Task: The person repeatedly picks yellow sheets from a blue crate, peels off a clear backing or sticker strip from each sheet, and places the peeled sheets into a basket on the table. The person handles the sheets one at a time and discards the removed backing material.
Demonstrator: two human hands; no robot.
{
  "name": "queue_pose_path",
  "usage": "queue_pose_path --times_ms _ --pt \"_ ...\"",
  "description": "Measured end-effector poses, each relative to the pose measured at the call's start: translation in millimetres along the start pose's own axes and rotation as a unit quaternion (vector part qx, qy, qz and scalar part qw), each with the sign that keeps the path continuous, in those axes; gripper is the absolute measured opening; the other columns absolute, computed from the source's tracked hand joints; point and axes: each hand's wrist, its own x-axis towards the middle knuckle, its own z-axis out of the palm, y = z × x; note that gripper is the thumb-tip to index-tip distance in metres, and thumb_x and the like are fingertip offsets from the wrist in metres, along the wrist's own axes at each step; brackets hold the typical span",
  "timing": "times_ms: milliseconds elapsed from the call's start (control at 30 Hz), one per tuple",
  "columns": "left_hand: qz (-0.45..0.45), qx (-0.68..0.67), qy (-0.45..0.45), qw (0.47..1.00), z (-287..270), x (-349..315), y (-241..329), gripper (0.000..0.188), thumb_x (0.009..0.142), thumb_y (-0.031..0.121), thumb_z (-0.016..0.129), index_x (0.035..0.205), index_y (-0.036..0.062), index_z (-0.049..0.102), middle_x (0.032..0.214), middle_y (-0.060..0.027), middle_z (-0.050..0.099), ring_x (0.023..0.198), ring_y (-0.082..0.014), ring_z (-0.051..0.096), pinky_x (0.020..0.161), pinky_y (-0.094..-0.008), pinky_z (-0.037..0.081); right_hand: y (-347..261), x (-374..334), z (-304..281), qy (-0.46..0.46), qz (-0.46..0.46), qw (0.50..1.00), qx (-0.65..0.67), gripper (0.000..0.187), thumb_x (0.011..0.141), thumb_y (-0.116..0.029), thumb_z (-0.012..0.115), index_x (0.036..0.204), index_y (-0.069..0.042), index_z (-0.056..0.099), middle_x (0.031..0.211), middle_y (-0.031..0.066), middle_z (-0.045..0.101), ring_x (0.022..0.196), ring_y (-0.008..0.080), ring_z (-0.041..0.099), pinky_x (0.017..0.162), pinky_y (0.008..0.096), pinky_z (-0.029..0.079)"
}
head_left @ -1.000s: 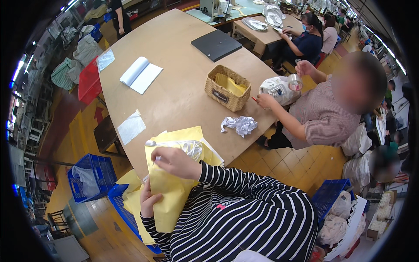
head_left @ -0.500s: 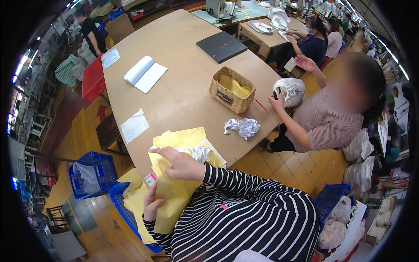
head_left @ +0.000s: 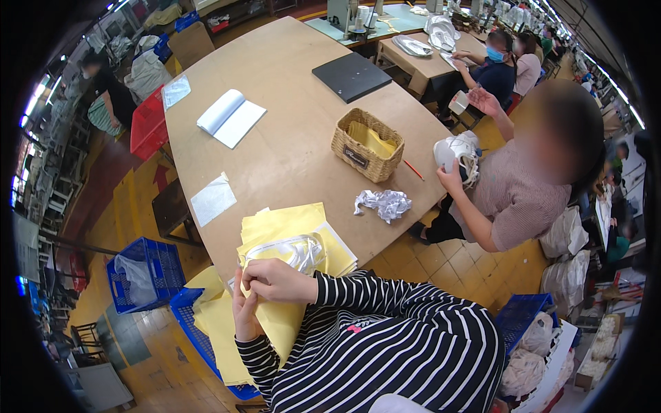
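Over the near edge of the table, my two hands meet with fingertips together. My right hand [head_left: 279, 281] is closed in a pinch against the raised fingers of my left hand [head_left: 246, 308]. Whatever lies between the fingertips is hidden. Under and beside both hands, yellow paper sheets [head_left: 289, 219] lie stacked and hang over the table edge. On the stack, just beyond my right hand, rests a white shoe upper [head_left: 303, 252] with pale straps or laces. More yellow sheets [head_left: 219, 330] spill from a blue crate [head_left: 184, 313] beside my left forearm.
On the table [head_left: 289, 158] are a wicker basket [head_left: 365, 148] with yellow paper, crumpled white paper [head_left: 385, 205], a red pencil [head_left: 414, 170], an open notebook [head_left: 233, 117] and a black board [head_left: 351, 76]. At right a co-worker [head_left: 516, 186] holds a white shoe [head_left: 458, 155].
My right hand has drawn down and back, meeting my left, and uncovers the shoe upper. The small red-and-white label by my left hand is hidden now. The co-worker has turned the shoe.
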Motion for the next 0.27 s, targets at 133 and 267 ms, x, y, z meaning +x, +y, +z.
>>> queue_pose_path --times_ms 133,267 --pt "-0.003 -0.063 0.015 0.998 6 -2 10 0.087 0.076 -0.012 0.054 0.15 0.0081 0.013 0.141 -0.0166 0.038 0.125 -0.0241 0.045 0.101 -0.0333 0.041 0 3 -7 0.021 0.046 0.997 0.057 0.01 0.079 -0.007 0.051 0.081 0.0 0.057 0.076 0.0101 0.055 0.07 0.0196 0.053 0.065 0.0315 0.043" --pt "0.009 -0.075 0.034 0.997 -3 -2 12 0.093 0.075 -0.012 0.054 0.15 0.0115 0.006 0.143 -0.0193 0.037 0.126 -0.0268 0.044 0.101 -0.035 0.04 -4 8 -26 0.048 0.059 0.993 0.085 0.013 0.08 -0.012 0.051 0.084 0.0 0.056 0.081 0.0106 0.055 0.078 0.0193 0.052 0.073 0.0305 0.042"
